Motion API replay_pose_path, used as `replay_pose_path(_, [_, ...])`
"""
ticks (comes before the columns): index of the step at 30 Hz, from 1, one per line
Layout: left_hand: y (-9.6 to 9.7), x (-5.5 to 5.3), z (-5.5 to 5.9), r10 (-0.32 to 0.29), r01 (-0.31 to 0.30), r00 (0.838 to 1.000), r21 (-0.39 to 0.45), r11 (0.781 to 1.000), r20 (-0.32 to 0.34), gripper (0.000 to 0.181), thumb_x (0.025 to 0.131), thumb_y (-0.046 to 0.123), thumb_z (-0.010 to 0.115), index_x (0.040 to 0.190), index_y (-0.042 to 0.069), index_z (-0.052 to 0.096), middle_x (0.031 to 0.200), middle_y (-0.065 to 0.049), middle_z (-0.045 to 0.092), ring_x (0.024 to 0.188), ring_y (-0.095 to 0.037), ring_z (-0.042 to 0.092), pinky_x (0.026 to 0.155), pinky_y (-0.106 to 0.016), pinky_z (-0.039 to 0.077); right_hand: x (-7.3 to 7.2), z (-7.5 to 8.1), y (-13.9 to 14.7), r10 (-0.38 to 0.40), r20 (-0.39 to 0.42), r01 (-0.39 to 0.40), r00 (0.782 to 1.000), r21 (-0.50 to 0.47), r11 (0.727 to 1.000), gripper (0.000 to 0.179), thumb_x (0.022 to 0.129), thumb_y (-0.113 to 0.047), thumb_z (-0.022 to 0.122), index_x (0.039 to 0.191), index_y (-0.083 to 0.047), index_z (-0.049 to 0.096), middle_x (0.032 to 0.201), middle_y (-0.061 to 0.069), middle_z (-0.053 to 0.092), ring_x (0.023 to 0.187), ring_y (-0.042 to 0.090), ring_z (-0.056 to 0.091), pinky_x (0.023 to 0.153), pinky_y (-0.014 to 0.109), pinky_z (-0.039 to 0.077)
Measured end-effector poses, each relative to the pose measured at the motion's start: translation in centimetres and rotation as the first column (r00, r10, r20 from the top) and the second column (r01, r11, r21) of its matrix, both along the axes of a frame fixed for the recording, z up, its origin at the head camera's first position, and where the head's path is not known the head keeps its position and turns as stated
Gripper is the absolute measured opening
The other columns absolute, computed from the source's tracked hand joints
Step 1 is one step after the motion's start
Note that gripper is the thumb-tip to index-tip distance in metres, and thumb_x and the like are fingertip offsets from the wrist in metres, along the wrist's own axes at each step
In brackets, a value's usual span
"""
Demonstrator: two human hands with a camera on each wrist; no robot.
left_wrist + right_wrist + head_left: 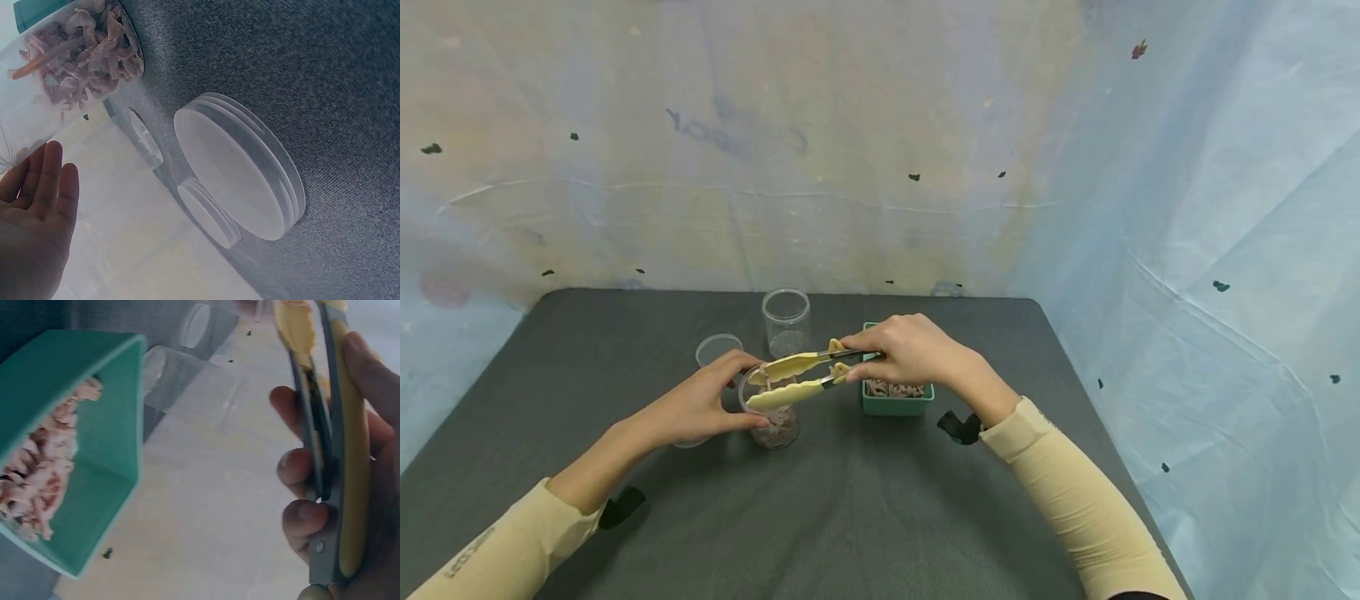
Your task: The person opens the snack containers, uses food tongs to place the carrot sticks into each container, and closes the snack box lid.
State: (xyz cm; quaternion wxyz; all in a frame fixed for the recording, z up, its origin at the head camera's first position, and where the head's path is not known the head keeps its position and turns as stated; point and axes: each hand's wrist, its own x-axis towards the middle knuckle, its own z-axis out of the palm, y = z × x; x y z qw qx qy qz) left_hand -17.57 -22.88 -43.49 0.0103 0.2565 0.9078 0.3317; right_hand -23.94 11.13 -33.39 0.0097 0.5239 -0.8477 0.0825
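My left hand (703, 404) grips a clear plastic jar (785, 435) near its rim, thumb in front and fingers behind. Pale pinkish-brown strips, looking like raw meat (94, 53), fill its lower part in the left wrist view. My right hand (917, 350) holds yellow-and-black tongs (793, 390), their arms parted and yellow tips over the jar's mouth. Whether a strip is between the tips, I cannot tell. Below the right hand stands a green rectangular container (897, 407), partly hidden by it; more strips (44, 472) lie inside.
A second clear jar (786, 321) stands open behind the held one. Left of the jars lies a clear round lid (718, 342); in the left wrist view a larger-looking lid (228, 169) lies closer, with another (209, 212) beyond. Dark cloth (850, 517) covers the table; plastic sheeting (850, 125) hangs behind.
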Motion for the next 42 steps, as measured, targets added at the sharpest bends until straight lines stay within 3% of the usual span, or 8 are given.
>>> replay_pose_path(9, [0.1, -0.2, 0.1, -0.003, 0.003, 1.0, -0.012, 1.0, -0.014, 0.077, 0.085, 0.055, 0.083, 0.14, 0.011, 0.055, 0.129, -0.005, 0.057, 0.114, -0.025, 0.06, 0.091, -0.053, 0.054, 0.4, 2.0, -0.1, 0.012, -0.036, -0.01, 0.999, 0.048, 0.999, 0.041, 0.096, -0.045, 0.074, 0.128, -0.019, 0.076, 0.108, -0.004, 0.078, 0.064, 0.004, 0.058, 0.053, 0.024, 0.039])
replay_pose_path(12, [0.1, -0.2, 0.1, 0.0, 0.0, 1.0, -0.017, 1.0, -0.014, 0.078, 0.084, 0.056, 0.083, 0.141, 0.011, 0.054, 0.129, -0.005, 0.057, 0.115, -0.026, 0.061, 0.092, -0.053, 0.054, 0.4, 2.0, -0.1, 0.016, -0.067, -0.013, 0.998, 0.045, 0.999, 0.043, 0.096, -0.047, 0.073, 0.129, -0.019, 0.075, 0.114, -0.004, 0.078, 0.068, 0.006, 0.063, 0.053, 0.025, 0.041])
replay_pose_path(18, [0.2, -0.3, -0.1, 0.0, 0.0, 1.0, -0.018, 1.0, -0.006, 0.078, 0.084, 0.057, 0.082, 0.141, 0.012, 0.054, 0.13, -0.004, 0.057, 0.118, -0.028, 0.06, 0.093, -0.054, 0.053, 0.7, 1.7, 0.0, 0.031, -0.166, -0.024, 0.986, 0.046, 0.999, 0.049, 0.096, -0.048, 0.073, 0.136, -0.02, 0.072, 0.126, -0.005, 0.074, 0.09, 0.01, 0.073, 0.062, 0.027, 0.051])
replay_pose_path(26, [0.2, -0.4, -0.1, 0.003, -0.003, 1.0, -0.019, 1.0, -0.005, 0.081, 0.084, 0.058, 0.082, 0.142, 0.009, 0.053, 0.135, -0.012, 0.056, 0.121, -0.034, 0.059, 0.094, -0.057, 0.052, 0.9, 1.6, 0.2, 0.065, -0.281, -0.062, 0.957, 0.02, 0.998, 0.037, 0.097, -0.045, 0.071, 0.125, -0.023, 0.077, 0.114, -0.009, 0.078, 0.079, 0.008, 0.07, 0.055, 0.026, 0.049])
replay_pose_path(37, [0.2, -0.3, -0.1, -0.002, 0.002, 1.0, -0.018, 1.0, -0.009, 0.078, 0.085, 0.056, 0.082, 0.142, 0.011, 0.053, 0.133, -0.007, 0.056, 0.122, -0.03, 0.059, 0.095, -0.057, 0.053, 0.8, 1.4, 3.2, -0.055, -0.253, 0.01, 0.966, -0.175, 0.985, 0.035, 0.092, -0.035, 0.08, 0.123, -0.019, 0.079, 0.115, -0.003, 0.078, 0.079, 0.01, 0.071, 0.053, 0.026, 0.045])
replay_pose_path(42, [0.1, -0.3, 0.0, -0.003, 0.002, 1.0, -0.021, 1.0, -0.01, 0.078, 0.085, 0.057, 0.082, 0.142, 0.011, 0.054, 0.132, -0.006, 0.056, 0.122, -0.031, 0.059, 0.095, -0.057, 0.053, 0.7, 1.3, 5.8, -0.138, -0.237, 0.088, 0.962, -0.209, 0.974, 0.04, 0.091, -0.034, 0.08, 0.127, -0.015, 0.077, 0.118, 0.002, 0.077, 0.083, 0.017, 0.074, 0.056, 0.03, 0.05])
